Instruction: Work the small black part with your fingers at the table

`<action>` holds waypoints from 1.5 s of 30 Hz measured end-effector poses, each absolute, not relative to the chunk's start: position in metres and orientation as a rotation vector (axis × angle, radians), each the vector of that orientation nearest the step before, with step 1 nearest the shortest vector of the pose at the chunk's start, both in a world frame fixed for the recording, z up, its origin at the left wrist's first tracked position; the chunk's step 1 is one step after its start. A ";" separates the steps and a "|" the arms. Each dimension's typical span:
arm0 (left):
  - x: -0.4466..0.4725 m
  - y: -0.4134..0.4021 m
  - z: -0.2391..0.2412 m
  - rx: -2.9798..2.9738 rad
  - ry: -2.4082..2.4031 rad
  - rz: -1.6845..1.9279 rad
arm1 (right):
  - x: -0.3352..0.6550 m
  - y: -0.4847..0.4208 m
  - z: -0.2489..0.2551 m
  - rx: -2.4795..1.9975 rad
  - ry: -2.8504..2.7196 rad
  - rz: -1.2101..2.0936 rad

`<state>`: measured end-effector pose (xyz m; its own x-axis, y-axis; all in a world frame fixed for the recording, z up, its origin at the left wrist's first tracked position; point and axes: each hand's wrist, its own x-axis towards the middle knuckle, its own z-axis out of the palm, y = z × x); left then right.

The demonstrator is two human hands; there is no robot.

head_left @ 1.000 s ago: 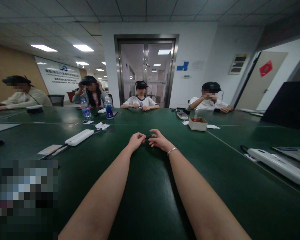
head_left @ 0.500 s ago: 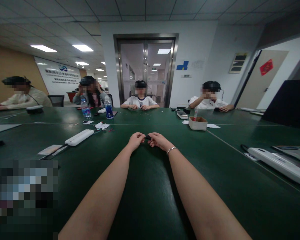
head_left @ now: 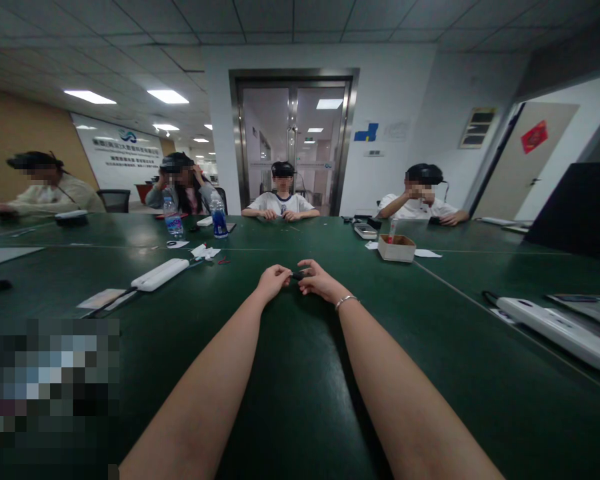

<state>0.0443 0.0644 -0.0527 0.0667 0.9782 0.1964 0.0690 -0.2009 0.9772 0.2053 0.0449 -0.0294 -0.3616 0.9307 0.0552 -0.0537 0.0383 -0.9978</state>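
Observation:
Both my arms stretch out over a dark green table (head_left: 290, 400). My left hand (head_left: 271, 279) and my right hand (head_left: 318, 280) meet far out on it, fingers pinched together. Between the fingertips sits a small black object (head_left: 297, 275), too small to name; both hands pinch it. A thin silver bracelet (head_left: 345, 301) circles my right wrist.
A white power strip (head_left: 159, 274) lies to the left, another white one (head_left: 555, 328) to the right. A small cardboard box (head_left: 396, 247) stands beyond my hands, two water bottles (head_left: 173, 218) at far left. Several people sit along the far side. A dark laptop (head_left: 575, 207) stands at right.
My hands stay together on the small black object; the right fingers shifted slightly on it. The view has barely moved.

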 end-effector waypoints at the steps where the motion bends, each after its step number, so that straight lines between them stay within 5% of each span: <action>1: 0.044 0.064 -0.052 1.441 1.122 1.272 | 0.205 0.045 -0.029 -0.934 -1.464 1.458; 45: 0.050 0.055 -0.047 1.580 1.140 1.167 | 0.207 0.048 -0.031 -0.970 -1.317 1.579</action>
<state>0.0499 0.0553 -0.0471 0.1520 0.9671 0.2040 0.1815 -0.2302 0.9561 0.2073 0.0483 -0.0314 -0.3465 0.9370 -0.0453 -0.1233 -0.0934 -0.9880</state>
